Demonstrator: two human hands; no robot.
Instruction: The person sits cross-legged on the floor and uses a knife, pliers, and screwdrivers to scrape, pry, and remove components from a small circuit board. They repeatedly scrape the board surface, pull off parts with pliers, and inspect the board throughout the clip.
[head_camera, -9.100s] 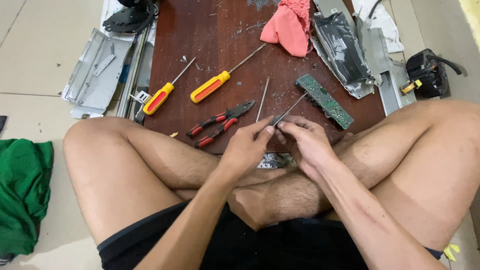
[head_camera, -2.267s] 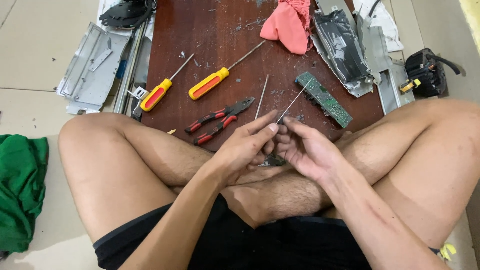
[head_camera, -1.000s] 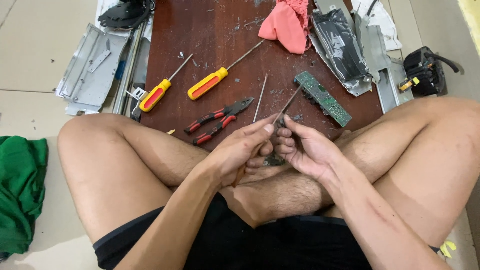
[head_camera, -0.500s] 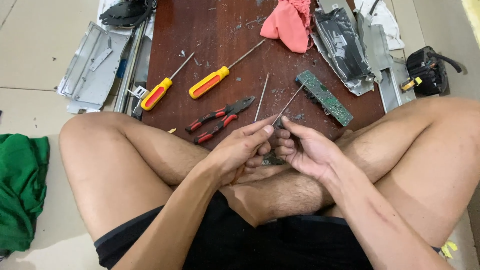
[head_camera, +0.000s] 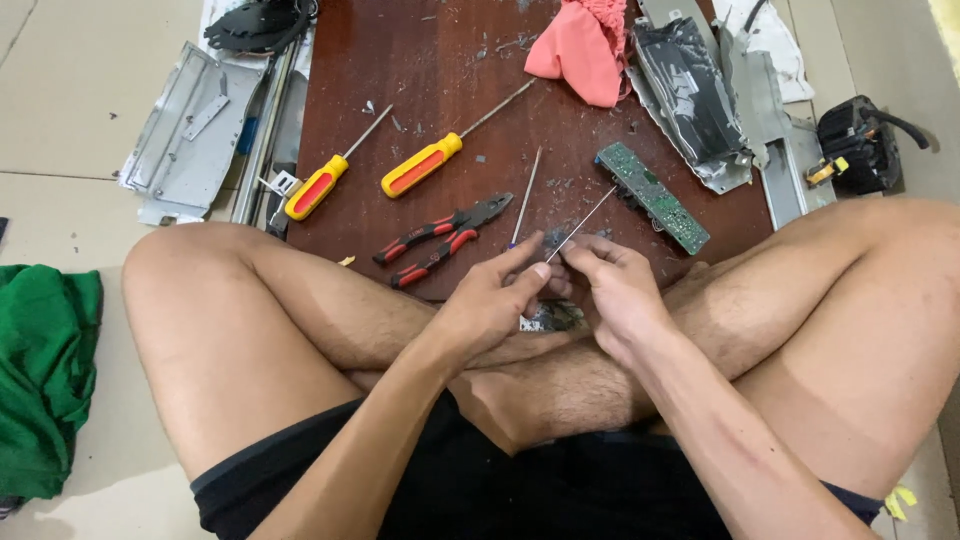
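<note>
I sit cross-legged at a dark brown board. My left hand and my right hand meet over my shins, both pinching a small dark electronic part that is mostly hidden by the fingers. My right hand also grips a thin metal rod that slants up and away to the right. A second thin rod lies on the board just beyond my left fingertips.
Red-handled pliers, two yellow-and-red screwdrivers, a green circuit board and a pink cloth lie on the board. Grey metal panels sit left, torn casing and a black part right. Green cloth lies at left.
Both hands have stayed together on the small part, with only slight finger shifts. The tools on the board have not moved.
</note>
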